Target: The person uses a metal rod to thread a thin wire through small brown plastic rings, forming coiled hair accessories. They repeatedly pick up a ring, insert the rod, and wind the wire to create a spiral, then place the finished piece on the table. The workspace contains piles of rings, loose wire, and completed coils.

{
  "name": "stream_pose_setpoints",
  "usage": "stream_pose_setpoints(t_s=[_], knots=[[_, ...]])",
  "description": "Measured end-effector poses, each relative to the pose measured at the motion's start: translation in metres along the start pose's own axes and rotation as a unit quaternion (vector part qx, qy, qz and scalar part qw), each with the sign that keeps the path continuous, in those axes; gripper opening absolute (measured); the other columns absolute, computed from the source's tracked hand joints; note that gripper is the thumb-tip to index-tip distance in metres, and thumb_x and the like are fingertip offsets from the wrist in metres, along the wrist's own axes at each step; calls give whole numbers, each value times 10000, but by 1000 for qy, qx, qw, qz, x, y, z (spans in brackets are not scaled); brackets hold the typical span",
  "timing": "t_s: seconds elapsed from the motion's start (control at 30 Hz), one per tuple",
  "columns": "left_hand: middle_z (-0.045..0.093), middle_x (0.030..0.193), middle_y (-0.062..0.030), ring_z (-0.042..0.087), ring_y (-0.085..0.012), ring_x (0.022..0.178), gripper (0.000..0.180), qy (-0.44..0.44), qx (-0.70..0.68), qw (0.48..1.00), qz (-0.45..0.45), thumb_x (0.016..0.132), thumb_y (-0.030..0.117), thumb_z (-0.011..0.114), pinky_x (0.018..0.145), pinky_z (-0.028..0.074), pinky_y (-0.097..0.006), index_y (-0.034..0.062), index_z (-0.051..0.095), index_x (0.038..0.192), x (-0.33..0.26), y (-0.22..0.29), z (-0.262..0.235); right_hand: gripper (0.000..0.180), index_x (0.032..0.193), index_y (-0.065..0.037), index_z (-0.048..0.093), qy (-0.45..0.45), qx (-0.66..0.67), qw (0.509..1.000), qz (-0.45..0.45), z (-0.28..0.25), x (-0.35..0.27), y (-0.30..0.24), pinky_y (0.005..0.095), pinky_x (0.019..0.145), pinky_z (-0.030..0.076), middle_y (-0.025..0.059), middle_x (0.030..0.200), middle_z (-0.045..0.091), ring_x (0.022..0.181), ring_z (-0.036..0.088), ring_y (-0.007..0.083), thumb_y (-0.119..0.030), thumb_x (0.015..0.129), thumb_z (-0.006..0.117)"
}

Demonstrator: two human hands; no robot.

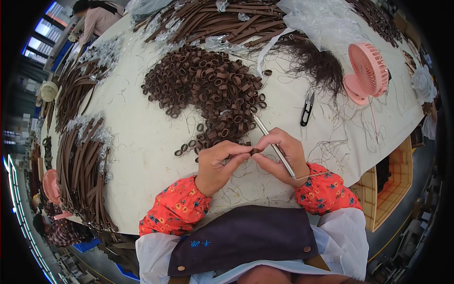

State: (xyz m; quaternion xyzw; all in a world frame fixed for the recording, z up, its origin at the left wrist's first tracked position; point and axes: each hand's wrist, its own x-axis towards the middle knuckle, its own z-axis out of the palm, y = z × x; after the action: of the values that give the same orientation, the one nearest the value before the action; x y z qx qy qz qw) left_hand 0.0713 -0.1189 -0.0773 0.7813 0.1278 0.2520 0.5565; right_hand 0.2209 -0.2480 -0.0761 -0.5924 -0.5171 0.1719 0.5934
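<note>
Between the fingertips of both hands is a small brown strap loop [254, 151]. My left hand [218, 164] pinches it with thumb and forefinger from the left. On its other side, the thumb and forefinger of my right hand [286, 154] are closed on the same loop. A silver metal rod [263, 127] also lies across my right hand, held in it; its lower end bends into a thin hooked tip by the wrist. Just beyond the hands spreads a big heap of similar brown loops [203, 80], with a few strays at its near edge.
Black thread snips [308, 109] lie to the right of the heap, near a pink fan [366, 71] and a tangle of dark threads [317, 64]. Bundled brown straps [80, 165] line the left side; more straps [227, 23] and clear plastic [321, 19] lie at the back. A wooden crate [378, 194] stands at right.
</note>
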Motion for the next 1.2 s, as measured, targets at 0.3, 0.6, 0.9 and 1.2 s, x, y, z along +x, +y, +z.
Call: stream_pose_setpoints(t_s=[0.3,0.6,0.9,1.2], knots=[[638,955,-77,622,-106,805,114,-52,-278,950,-133,957,57,532,670,491,-225,-1,549,1055,-7,-10,7,284,915,-103,588,-19,-104,987,-117,0,3,0,347,596,457,69,785,570,703,561,260,-42,694,756],[616,929,-69,582,-79,773,92,-14,-278,953,-118,998,93,445,663,479,-208,22,471,1051,-7,-11,8,171,1035,-26,565,27,123,991,44,-2,1,-15,323,795,481,99,849,615,829,624,201,-172,950,539],[609,933,-70,601,-86,796,77,4,-263,957,-123,996,87,447,640,477,-196,31,472,1042,-7,-7,8,284,1036,20,548,-69,251,964,63,-20,-2,-4,352,856,463,58,698,576,715,619,142,-227,1014,411],[605,947,-69,608,-92,806,73,-2,-261,958,-115,996,84,446,635,481,-194,32,470,1041,-8,-9,8,248,1063,13,539,-75,284,951,99,-15,-5,-5,276,714,486,80,945,544,727,600,119,-203,1014,426]])
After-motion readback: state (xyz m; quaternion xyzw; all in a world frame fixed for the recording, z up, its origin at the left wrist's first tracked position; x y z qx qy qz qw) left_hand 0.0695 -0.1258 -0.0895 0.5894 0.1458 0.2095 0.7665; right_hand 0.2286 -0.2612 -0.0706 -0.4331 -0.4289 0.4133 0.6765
